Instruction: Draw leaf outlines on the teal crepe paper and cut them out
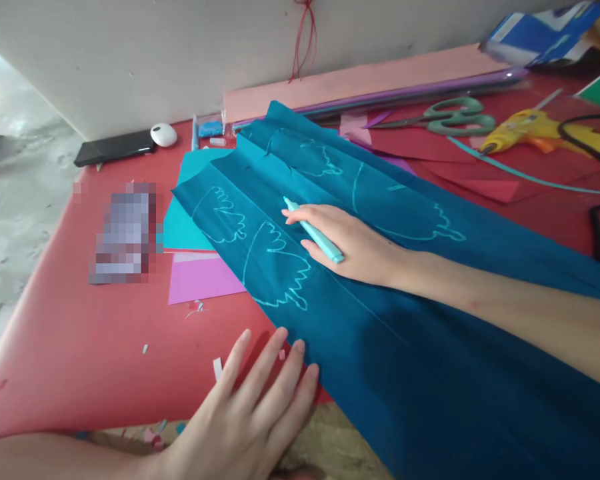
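Observation:
A large dark blue sheet (330, 320) with fold creases lies slantwise across the table, and light outlines of wing-like shapes are drawn on it. My right hand (355, 243) rests on the sheet, its fingers closed around a light turquoise marker (320, 239). The marker's tip points up and left, near a bare stretch between the drawn shapes; whether it touches the sheet I cannot tell. My left hand (260, 393) lies with fingers spread at the sheet's lower left edge, its fingertips by that edge.
On the red table (80, 353) are turquoise (185, 227) and purple sheets (200, 279), a black phone (115, 148), a white mouse-like object (163, 135) and a blurred item (125, 233). Green-handled scissors (455, 119) and a yellow glue gun (525, 130) lie at the back right, before a wall.

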